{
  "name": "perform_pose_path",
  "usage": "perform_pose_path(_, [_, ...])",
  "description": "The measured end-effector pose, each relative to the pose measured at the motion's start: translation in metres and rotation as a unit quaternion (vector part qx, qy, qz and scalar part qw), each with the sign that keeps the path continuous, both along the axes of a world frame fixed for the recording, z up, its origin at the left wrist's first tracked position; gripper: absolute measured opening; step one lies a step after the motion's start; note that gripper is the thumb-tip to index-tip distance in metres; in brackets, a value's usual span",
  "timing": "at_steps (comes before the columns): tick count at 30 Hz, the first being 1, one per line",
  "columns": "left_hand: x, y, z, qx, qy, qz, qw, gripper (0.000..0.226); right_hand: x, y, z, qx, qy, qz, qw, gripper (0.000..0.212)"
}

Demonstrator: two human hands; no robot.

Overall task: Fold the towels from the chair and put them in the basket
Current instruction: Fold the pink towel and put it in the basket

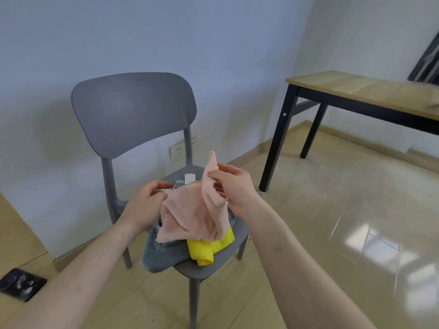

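Note:
A pink towel (190, 217) hangs crumpled above the seat of a grey plastic chair (133, 110). My left hand (145, 203) pinches its left corner by the trim. My right hand (235, 186) grips the right corner, which sticks up above the fingers. Under the pink towel, a grey-blue towel (161, 255) lies on the seat and droops over the front left edge. A yellow towel (209, 248) lies bunched at the seat's front right. No basket is in view.
A wooden table (356, 91) with black legs stands at the right by the wall. A dark flat object (21, 283) lies on the floor at the lower left. Glossy tile floor (332, 222) spreads to the right of the chair.

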State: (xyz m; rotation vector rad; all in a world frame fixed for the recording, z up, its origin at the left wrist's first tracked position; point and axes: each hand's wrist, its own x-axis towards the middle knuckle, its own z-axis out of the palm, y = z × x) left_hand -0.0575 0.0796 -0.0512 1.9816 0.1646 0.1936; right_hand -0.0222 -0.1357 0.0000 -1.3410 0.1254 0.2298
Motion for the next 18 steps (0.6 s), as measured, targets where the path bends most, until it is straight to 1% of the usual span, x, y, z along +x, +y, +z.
perform_pose_path(3, [0.001, 0.005, 0.001, -0.025, 0.019, 0.013, 0.999, 0.03, 0.0, 0.024, -0.005, -0.007, -0.006, 0.009, 1.0, 0.026])
perform_pose_path(5, [0.001, 0.009, 0.001, -0.032, 0.032, 0.025, 0.999, 0.033, 0.001, 0.038, -0.011, -0.031, -0.014, 0.026, 0.999, 0.025])
perform_pose_path(7, [0.0, 0.013, 0.0, -0.046, 0.035, 0.044, 0.997, 0.034, -0.001, 0.05, -0.018, -0.064, -0.026, 0.042, 0.997, 0.024])
perform_pose_path(10, [-0.001, 0.018, 0.001, -0.061, 0.036, 0.065, 0.995, 0.034, -0.004, 0.062, -0.034, -0.125, -0.044, 0.076, 0.988, 0.028])
perform_pose_path(12, [-0.002, 0.019, 0.002, -0.059, 0.034, 0.066, 0.996, 0.032, -0.007, 0.065, -0.04, -0.092, -0.022, 0.103, 0.99, 0.034])
perform_pose_path(14, [-0.003, 0.019, 0.003, -0.043, 0.027, 0.061, 0.997, 0.031, -0.007, 0.06, -0.038, -0.054, -0.018, 0.102, 0.993, 0.035])
perform_pose_path(15, [-0.004, 0.018, 0.004, -0.025, 0.021, 0.057, 0.998, 0.03, -0.007, 0.054, -0.035, -0.052, -0.03, 0.098, 0.993, 0.034])
perform_pose_path(16, [-0.005, 0.016, 0.005, 0.0, 0.014, 0.052, 0.999, 0.028, -0.007, 0.047, -0.033, -0.069, -0.047, 0.095, 0.992, 0.032])
perform_pose_path(17, [-0.006, 0.014, 0.007, 0.025, 0.004, 0.046, 0.999, 0.025, -0.008, 0.037, -0.031, -0.111, -0.071, 0.095, 0.987, 0.031])
perform_pose_path(18, [-0.008, 0.012, 0.01, 0.048, -0.006, 0.036, 0.998, 0.022, -0.01, 0.025, -0.03, -0.177, -0.102, 0.098, 0.974, 0.031])
